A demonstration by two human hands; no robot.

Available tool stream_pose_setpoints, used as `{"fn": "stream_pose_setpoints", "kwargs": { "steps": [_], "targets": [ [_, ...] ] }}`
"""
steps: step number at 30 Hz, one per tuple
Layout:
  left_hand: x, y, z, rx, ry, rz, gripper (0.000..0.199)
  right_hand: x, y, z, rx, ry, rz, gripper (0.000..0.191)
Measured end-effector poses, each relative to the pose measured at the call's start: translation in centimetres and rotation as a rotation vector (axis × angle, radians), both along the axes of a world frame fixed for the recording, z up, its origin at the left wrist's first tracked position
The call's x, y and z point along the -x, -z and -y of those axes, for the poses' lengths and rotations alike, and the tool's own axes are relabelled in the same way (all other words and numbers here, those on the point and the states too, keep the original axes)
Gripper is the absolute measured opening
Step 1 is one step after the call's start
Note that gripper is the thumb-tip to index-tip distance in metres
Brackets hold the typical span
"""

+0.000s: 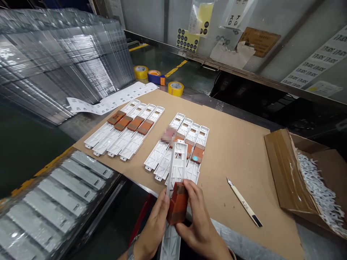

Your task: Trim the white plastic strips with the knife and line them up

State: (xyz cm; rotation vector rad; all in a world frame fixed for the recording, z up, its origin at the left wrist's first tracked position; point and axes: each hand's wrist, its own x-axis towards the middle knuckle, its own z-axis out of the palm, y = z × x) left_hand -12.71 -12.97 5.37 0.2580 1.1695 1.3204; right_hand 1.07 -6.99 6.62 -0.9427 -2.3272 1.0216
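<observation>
Close to me, a long white ribbed plastic panel (179, 160) is held up at a slant. A reddish-brown block (177, 204) sits across it. My left hand (153, 225) is closed around the panel's left edge beside the block. My right hand (199, 224) grips the block from the right, fingers at its top and thumb near its lower end. Just beyond lies a row of similar white panels (162, 159) with brown blocks across them, partly hidden by the held panel. Another such row of panels (130, 142) lies farther left on the cardboard sheet (227, 144).
A craft knife (244, 202) lies at right, near a cardboard box (292, 173) of small white pieces (320, 191). Yellow tape rolls (175, 89) and a printed label strip (108, 103) lie at the back. Clear trays (59, 61) are stacked at left, above a tray of grey-white panels (59, 198).
</observation>
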Motion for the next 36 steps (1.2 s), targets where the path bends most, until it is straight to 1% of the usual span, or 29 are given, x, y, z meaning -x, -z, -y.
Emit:
{"fn": "stream_pose_setpoints", "kwargs": {
  "steps": [4, 8, 10, 14, 16, 18, 19, 20, 21, 24, 25, 26, 28, 31, 33, 36],
  "targets": [
    [0.0, -0.4, 0.0, 0.057, 0.049, -0.097, 0.049, 0.0, 0.3, -0.3, -0.049, -0.038, 0.031, 0.089],
    [-0.1, 0.1, 0.3, 0.096, 0.093, -0.148, 0.052, 0.0, 0.4, -0.5, -0.072, -0.064, 0.073, 0.090],
    [-0.2, 0.2, 0.4, 0.057, 0.124, -0.154, 0.052, 0.1, 0.5, -0.6, -0.069, -0.068, 0.082, 0.090],
    [-0.3, -0.5, 0.0, -0.127, 0.201, -0.076, 0.050, 0.0, 0.3, -0.3, -0.065, -0.050, 0.067, 0.090],
    [-0.3, -0.9, -0.2, -0.153, 0.202, -0.044, 0.047, -0.3, 0.0, 0.0, -0.035, -0.054, 0.066, 0.089],
    [-0.2, -1.2, -0.4, -0.141, 0.191, -0.017, 0.045, -0.5, -0.4, 0.2, 0.060, -0.071, 0.063, 0.088],
    [-0.2, -1.3, -0.4, -0.131, 0.187, -0.005, 0.044, -0.5, -0.5, 0.1, 0.120, -0.059, 0.039, 0.088],
    [-0.2, -1.4, -0.5, -0.121, 0.185, 0.007, 0.042, -0.4, -0.6, 0.0, 0.179, -0.015, -0.009, 0.086],
    [-0.3, -1.5, -0.5, -0.114, 0.188, 0.020, 0.042, -0.1, -0.5, -0.3, 0.235, 0.074, -0.071, 0.083],
    [-0.5, -1.8, -0.6, -0.134, 0.230, 0.091, 0.043, 1.8, -0.1, -1.5, 0.378, 0.449, -0.238, 0.063],
    [-0.6, -2.0, -0.6, -0.143, 0.237, 0.123, 0.045, 2.5, 0.1, -2.0, 0.423, 0.525, -0.265, 0.059],
    [-0.7, -2.1, -0.6, -0.146, 0.234, 0.143, 0.046, 3.2, 0.2, -2.4, 0.466, 0.560, -0.276, 0.055],
    [-0.8, -2.2, -0.6, -0.130, 0.212, 0.158, 0.045, 4.2, 0.2, -2.9, 0.516, 0.568, -0.280, 0.049],
    [-0.8, -2.1, -0.6, -0.100, 0.204, 0.163, 0.045, 4.7, 0.2, -2.8, 0.534, 0.603, -0.256, 0.036],
    [-0.7, -1.9, -0.6, -0.108, 0.218, 0.176, 0.045, 4.6, 0.2, -2.6, 0.531, 0.622, -0.252, 0.034],
    [-0.6, -1.6, -0.7, -0.138, 0.240, 0.174, 0.044, 4.5, 0.0, -2.6, 0.537, 0.625, -0.244, 0.036]
  ]
}}
